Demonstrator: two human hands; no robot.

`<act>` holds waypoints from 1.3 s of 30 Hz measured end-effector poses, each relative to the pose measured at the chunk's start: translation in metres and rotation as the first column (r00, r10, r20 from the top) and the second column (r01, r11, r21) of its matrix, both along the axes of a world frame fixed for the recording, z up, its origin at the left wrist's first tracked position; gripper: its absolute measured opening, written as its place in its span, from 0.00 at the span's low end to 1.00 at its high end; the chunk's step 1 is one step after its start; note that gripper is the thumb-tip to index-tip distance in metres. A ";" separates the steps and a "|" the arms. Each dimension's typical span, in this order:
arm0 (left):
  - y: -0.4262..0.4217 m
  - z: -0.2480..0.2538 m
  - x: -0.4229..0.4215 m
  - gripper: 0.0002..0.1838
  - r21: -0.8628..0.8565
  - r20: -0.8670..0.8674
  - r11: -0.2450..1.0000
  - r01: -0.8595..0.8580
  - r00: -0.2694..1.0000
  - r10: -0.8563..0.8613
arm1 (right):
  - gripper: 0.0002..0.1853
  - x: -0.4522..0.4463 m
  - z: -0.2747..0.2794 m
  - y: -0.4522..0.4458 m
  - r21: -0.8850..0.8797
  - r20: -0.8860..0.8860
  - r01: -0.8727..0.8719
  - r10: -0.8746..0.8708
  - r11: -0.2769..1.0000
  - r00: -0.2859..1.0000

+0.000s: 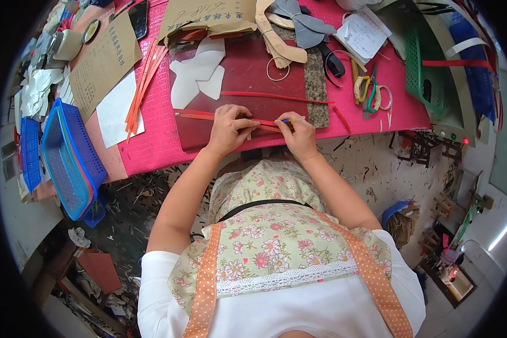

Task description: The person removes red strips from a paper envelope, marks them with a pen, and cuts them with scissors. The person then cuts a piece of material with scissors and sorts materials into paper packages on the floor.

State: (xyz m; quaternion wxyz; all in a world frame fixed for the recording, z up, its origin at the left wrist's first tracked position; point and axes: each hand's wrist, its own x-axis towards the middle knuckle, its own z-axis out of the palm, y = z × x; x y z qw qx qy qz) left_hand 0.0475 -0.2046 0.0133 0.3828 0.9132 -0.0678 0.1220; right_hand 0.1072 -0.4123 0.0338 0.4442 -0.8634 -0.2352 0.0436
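Note:
A red strip (192,114) lies across the dark red board (253,67) near its front edge. My left hand (229,130) grips this strip with its fingertips, thumb and fingers close together. At the strip's right part, my right hand (299,138) is closed around a slim pen-like tool (293,119) with blue and yellow on it; its tip is hidden by the fingers. Behind both hands a second, narrower red strip (265,97) lies on the board. White cut pieces (200,70) rest at the board's back left.
Orange-red strips (146,84) lie to the left on the pink tabletop (160,135). Scissors (373,93) and more tools lie right, near a green basket (422,73). Blue baskets (76,163) stand at the left edge. Brown envelopes (211,14) are at the back.

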 end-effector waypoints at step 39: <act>-0.002 0.002 -0.001 0.05 0.029 0.035 1.000 -0.004 0.999 0.003 | 0.06 0.008 -0.017 -0.002 0.288 -0.342 0.315 -0.211 0.904 0.916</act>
